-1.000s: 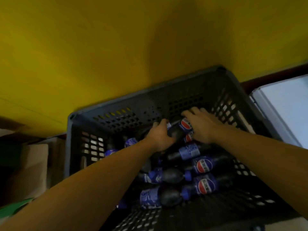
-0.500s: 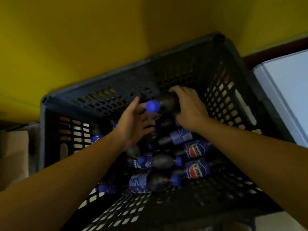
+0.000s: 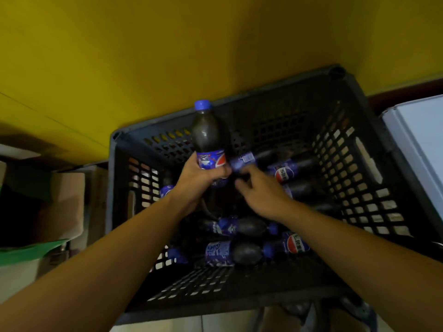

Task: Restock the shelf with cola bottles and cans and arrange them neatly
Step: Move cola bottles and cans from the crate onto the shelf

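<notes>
Backdrop: smooth yellow wall (image 3: 119, 56) behind a dark perforated plastic crate (image 3: 354, 164).
Left hand (image 3: 199, 180): wrapped around the blue label of one upright cola bottle (image 3: 207, 135), blue cap topmost.
Right hand (image 3: 261, 190): fingers loosely curled, touching a lying bottle (image 3: 254, 158).
Loose bottles (image 3: 242, 226): at least six, lying sideways in the crate, glossy dark plastic, blue labels.

Cola bottle (image 3: 208, 137): glossy clear plastic, smooth blue plastic cap (image 3: 202, 104), shiny printed film label. Crate (image 3: 345, 149): matt dark perforated plastic. Box (image 3: 69, 202) at left: dull brown cardboard. Wall (image 3: 143, 49): matt yellow paint.
</notes>
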{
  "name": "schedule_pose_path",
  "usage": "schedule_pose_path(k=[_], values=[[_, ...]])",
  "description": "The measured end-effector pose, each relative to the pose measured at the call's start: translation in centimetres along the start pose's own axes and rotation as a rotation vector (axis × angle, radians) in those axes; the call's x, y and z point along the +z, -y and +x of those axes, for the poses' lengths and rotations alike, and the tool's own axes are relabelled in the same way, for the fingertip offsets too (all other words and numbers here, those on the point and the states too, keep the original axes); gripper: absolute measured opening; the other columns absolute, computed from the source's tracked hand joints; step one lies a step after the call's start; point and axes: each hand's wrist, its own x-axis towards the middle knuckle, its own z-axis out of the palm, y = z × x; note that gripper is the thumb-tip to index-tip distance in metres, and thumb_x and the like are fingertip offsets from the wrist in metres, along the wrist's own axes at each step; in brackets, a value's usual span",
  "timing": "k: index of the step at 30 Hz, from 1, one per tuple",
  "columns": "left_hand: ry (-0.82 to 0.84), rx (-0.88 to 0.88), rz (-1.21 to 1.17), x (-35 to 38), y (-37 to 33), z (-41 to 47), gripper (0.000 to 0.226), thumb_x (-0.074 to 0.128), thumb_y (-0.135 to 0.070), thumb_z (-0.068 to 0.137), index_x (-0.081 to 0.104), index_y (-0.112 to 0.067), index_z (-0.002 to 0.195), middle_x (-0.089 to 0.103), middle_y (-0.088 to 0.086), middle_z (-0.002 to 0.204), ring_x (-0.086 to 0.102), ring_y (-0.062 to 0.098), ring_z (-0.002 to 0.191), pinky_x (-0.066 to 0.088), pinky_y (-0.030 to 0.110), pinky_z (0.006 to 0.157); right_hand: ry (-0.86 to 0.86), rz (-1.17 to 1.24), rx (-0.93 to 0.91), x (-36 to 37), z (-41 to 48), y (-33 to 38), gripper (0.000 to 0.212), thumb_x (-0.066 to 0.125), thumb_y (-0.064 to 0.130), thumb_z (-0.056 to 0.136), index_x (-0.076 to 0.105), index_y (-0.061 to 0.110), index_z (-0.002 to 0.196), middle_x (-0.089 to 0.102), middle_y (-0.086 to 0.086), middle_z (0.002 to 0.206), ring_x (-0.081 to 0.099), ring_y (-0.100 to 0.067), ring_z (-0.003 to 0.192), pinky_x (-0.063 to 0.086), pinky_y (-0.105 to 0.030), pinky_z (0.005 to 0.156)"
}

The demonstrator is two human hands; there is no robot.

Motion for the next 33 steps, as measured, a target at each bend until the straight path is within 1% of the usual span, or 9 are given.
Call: schedule_pose_path(k=[3, 6, 8, 10, 14, 17, 21, 27, 33], values=[[-0.065, -0.007, -0.088, -1.4, -0.7, 0.3, 0.053, 0.088, -0.020, 0.068, 0.065, -0.001, 0.113, 0.073, 0.012, 0.091, 0.069, 0.023, 0.081, 0.058, 0.036, 0.075, 0.323, -0.258, 0.087, 3.7, 1.6, -1.3, 0.066, 0.068, 0.031, 0.088, 0.039, 0.014, 0.145, 0.053, -0.014, 0.140, 0.054, -0.035, 0.126, 0.049, -0.040, 0.102], [-0.074, 0.008, -0.066, -2.5, -1.4, 0.3, 0.056, 0.084, -0.029, 0.066, 0.066, -0.003, 0.113, 0.074, 0.010, 0.092, 0.071, 0.024, 0.085, 0.059, 0.036, 0.080, 0.496, -0.222, 0.142, 6.3, 3.2, -0.5, 0.105, 0.075, 0.056, 0.072, 0.025, 0.017, 0.156, 0.039, -0.011, 0.154, 0.044, -0.035, 0.137, 0.043, -0.042, 0.110], [-0.063, 0.017, -0.020, -3.2, -1.5, 0.3, 0.058, 0.082, -0.028, 0.067, 0.065, 0.000, 0.115, 0.075, 0.011, 0.094, 0.072, 0.023, 0.086, 0.059, 0.035, 0.080, 0.437, -0.117, 0.149, 8.2, 4.4, 0.6, 0.116, 0.072, 0.067, 0.060, 0.023, 0.022, 0.155, 0.040, -0.006, 0.154, 0.045, -0.032, 0.137, 0.042, -0.041, 0.110], [-0.057, 0.036, 0.068, -3.9, -1.5, 0.6, 0.059, 0.083, -0.026, 0.066, 0.065, 0.000, 0.116, 0.076, 0.011, 0.098, 0.073, 0.024, 0.090, 0.060, 0.034, 0.081, 0.337, -0.058, 0.124, 10.2, 5.7, 1.6, 0.113, 0.071, 0.066, 0.061, 0.020, 0.023, 0.153, 0.041, -0.007, 0.151, 0.047, -0.033, 0.135, 0.043, -0.041, 0.108], [-0.121, 0.043, 0.153, -5.3, -0.8, 0.5, 0.050, 0.087, -0.015, 0.070, 0.066, -0.002, 0.113, 0.077, 0.012, 0.101, 0.074, 0.028, 0.094, 0.061, 0.039, 0.083, 0.187, -0.066, 0.139, 12.1, 7.6, 2.4, 0.085, 0.071, 0.047, 0.084, 0.020, 0.025, 0.148, 0.058, -0.013, 0.134, 0.060, -0.036, 0.121, 0.047, -0.038, 0.093], [-0.122, 0.026, 0.163, -6.3, -0.5, -0.6, 0.045, 0.085, -0.012, 0.075, 0.066, -0.003, 0.115, 0.077, 0.012, 0.102, 0.074, 0.028, 0.096, 0.061, 0.038, 0.083, 0.122, -0.133, 0.110, 11.0, 6.4, 2.7, 0.073, 0.069, 0.036, 0.086, 0.028, 0.024, 0.145, 0.063, -0.013, 0.125, 0.063, -0.035, 0.112, 0.048, -0.036, 0.083], [-0.107, 0.077, 0.113, -7.0, -3.5, -3.8, 0.045, 0.084, -0.020, 0.070, 0.068, -0.009, 0.111, 0.078, 0.007, 0.100, 0.074, 0.019, 0.091, 0.058, 0.027, 0.076, -0.022, -0.240, 0.028, 5.8, 2.9, 4.2, 0.072, 0.068, 0.038, 0.085, 0.030, 0.028, 0.145, 0.063, -0.012, 0.123, 0.063, -0.038, 0.109, 0.046, -0.037, 0.078], [-0.036, 0.250, 0.039, -8.2, -13.0, -10.9, 0.042, 0.079, -0.028, 0.070, 0.066, -0.006, 0.104, 0.077, 0.001, 0.082, 0.071, 0.010, 0.074, 0.054, 0.018, 0.063, -0.150, -0.624, -0.108, -5.7, -5.1, 9.9, 0.083, 0.071, 0.037, 0.078, 0.027, 0.026, 0.148, 0.059, -0.009, 0.123, 0.061, -0.037, 0.109, 0.055, -0.044, 0.083], [0.063, 0.475, -0.089, -4.9, -23.3, -20.0, 0.044, 0.076, -0.042, 0.066, 0.062, -0.019, 0.101, 0.075, 0.002, 0.087, 0.072, 0.010, 0.075, 0.056, 0.025, 0.069, -0.402, -0.809, -0.135, -15.4, -18.9, 16.9, 0.072, 0.071, 0.037, 0.079, 0.036, 0.026, 0.140, 0.058, -0.007, 0.123, 0.060, -0.034, 0.109, 0.053, -0.041, 0.080]])
